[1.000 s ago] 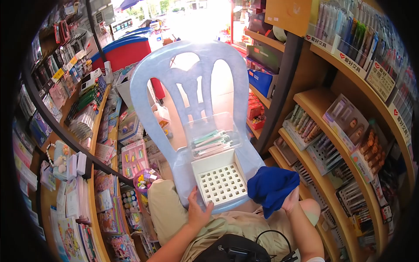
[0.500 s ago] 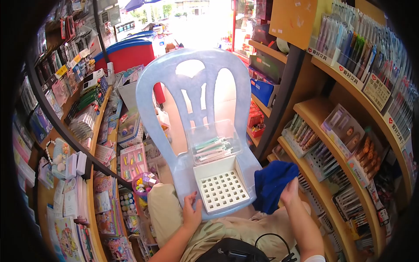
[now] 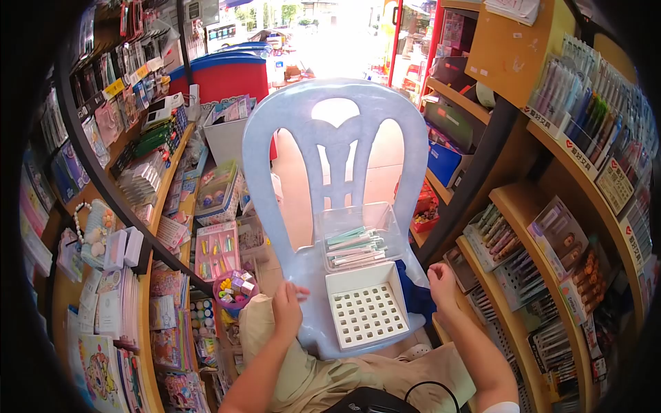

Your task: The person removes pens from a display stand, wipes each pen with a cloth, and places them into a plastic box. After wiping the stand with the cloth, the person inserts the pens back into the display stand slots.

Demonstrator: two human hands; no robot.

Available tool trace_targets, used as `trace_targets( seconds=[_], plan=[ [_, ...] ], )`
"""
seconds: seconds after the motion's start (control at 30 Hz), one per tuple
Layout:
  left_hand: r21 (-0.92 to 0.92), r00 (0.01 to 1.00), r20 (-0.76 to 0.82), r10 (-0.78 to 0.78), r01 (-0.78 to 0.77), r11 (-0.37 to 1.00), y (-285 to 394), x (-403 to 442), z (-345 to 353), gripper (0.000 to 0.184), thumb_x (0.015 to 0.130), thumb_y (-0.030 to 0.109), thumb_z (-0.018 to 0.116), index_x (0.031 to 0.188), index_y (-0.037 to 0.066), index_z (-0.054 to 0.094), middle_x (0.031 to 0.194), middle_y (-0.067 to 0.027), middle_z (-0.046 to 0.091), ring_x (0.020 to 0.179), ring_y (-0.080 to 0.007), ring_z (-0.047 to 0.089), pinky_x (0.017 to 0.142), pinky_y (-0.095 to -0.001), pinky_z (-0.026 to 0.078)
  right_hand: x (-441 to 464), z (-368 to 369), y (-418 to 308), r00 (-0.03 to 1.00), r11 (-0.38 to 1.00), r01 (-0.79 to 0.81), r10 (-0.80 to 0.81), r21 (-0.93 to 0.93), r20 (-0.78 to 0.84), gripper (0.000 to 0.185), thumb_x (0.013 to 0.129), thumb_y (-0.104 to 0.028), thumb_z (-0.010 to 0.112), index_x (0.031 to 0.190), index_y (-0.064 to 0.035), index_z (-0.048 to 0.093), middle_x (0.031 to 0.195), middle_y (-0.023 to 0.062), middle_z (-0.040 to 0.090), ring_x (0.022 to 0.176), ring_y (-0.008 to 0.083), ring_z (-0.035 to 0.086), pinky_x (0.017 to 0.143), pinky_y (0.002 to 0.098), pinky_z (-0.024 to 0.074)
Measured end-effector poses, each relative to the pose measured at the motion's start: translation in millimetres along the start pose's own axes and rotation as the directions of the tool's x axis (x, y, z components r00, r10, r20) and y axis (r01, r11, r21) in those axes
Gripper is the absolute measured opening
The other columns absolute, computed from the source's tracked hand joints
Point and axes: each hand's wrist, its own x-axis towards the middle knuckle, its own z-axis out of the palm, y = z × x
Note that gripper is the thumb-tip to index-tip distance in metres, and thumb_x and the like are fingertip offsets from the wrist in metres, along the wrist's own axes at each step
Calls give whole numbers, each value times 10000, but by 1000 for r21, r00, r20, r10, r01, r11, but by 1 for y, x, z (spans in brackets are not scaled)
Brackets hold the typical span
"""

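Work looks barely begun: slim sticks (image 3: 357,250) lie outside the white box (image 3: 365,279), left hand (image 3: 288,308) loosely open, right hand (image 3: 442,283) curled, grip unclear.

Beige trousers (image 3: 385,377), a white sleeve (image 3: 501,407) and a black cable (image 3: 428,383) show.

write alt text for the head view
A pale blue chair holds a white perforated box and a clear container of slender sticks, with a dark blue cloth beside the box. A bare left hand and right hand flank the box, between stocked shelves.
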Motion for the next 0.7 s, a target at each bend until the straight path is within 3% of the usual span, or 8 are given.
trace_targets(
  seconds=[0.1, 0.13, 0.23, 0.27, 0.33, 0.47, 0.57, 0.7],
  plan=[
    [-81, 991, -129, 41, -52, 995, 18, 45, 16, 159, 958, 102, 387, 910, 3, 501, 797, -89, 605, 694, -155, 589, 596, -264, 480, 16, 5, -40, 978, 977, 204, -201, -69, 50, 107, 829, -81, 591, 901, -2, 603, 839, 109, 572, 729, 204, 574, 681, 297, 465],
    [-87, 983, -169, 71, -87, 992, 16, 56, 20, 124, 947, 81, 397, 930, 6, 494, 815, -88, 600, 712, -153, 588, 594, -258, 480, 18, 8, -66, 972, 971, 221, -210, -96, 106, 95, 816, -85, 602, 878, -16, 623, 862, 125, 583, 754, 258, 585, 699, 329, 467],
    [90, 992, -116, 40, -29, 996, -47, 79, 19, 72, 900, 20, 439, 947, 19, 494, 843, -74, 599, 746, -141, 580, 599, -251, 487, 40, 40, -83, 875, 882, 429, -351, -197, 333, 96, 790, -90, 618, 866, -37, 642, 882, 138, 592, 817, 303, 591, 725, 376, 467],
    [-39, 980, -144, -136, 132, 991, -56, 79, 22, 102, 865, -12, 463, 952, 31, 497, 838, -62, 597, 730, -128, 577, 601, -250, 489, 44, 53, -88, 849, 847, 472, -363, -244, 383, 105, 783, -95, 627, 871, -43, 650, 897, 141, 597, 836, 301, 592, 727, 381, 473],
    [-132, 982, -103, -161, 147, 980, -40, 79, 23, 93, 870, -5, 464, 944, 36, 502, 839, -59, 598, 731, -120, 579, 598, -247, 486, 48, 80, -93, 792, 767, 555, -370, -322, 486, 124, 767, -104, 647, 880, -55, 664, 927, 147, 606, 875, 297, 596, 733, 391, 484],
    [-156, 985, -60, -163, 152, 976, -30, 85, 17, 78, 873, 3, 472, 930, 41, 508, 831, -55, 601, 717, -110, 581, 595, -247, 485, 54, 129, -89, 784, 663, 532, -151, -526, 603, 157, 745, -157, 680, 889, -93, 673, 988, 136, 599, 969, 326, 576, 818, 406, 476],
    [-160, 985, -71, -154, 142, 977, -37, 91, 12, 70, 873, 12, 479, 929, 37, 513, 818, -54, 604, 698, -113, 588, 590, -244, 486, 57, 143, -99, 744, 666, 489, 19, -563, 668, 147, 757, -149, 659, 893, -92, 662, 1018, 151, 585, 999, 325, 565, 834, 423, 482],
    [-163, 983, -40, -177, 168, 972, -36, 94, 12, 62, 870, 19, 485, 920, 30, 521, 803, -58, 612, 684, -118, 597, 585, -243, 483, 63, 148, -90, 704, 674, 510, 29, -534, 709, 168, 751, -134, 664, 907, -82, 631, 1031, 157, 584, 993, 341, 569, 824, 432, 479]
  ],
)
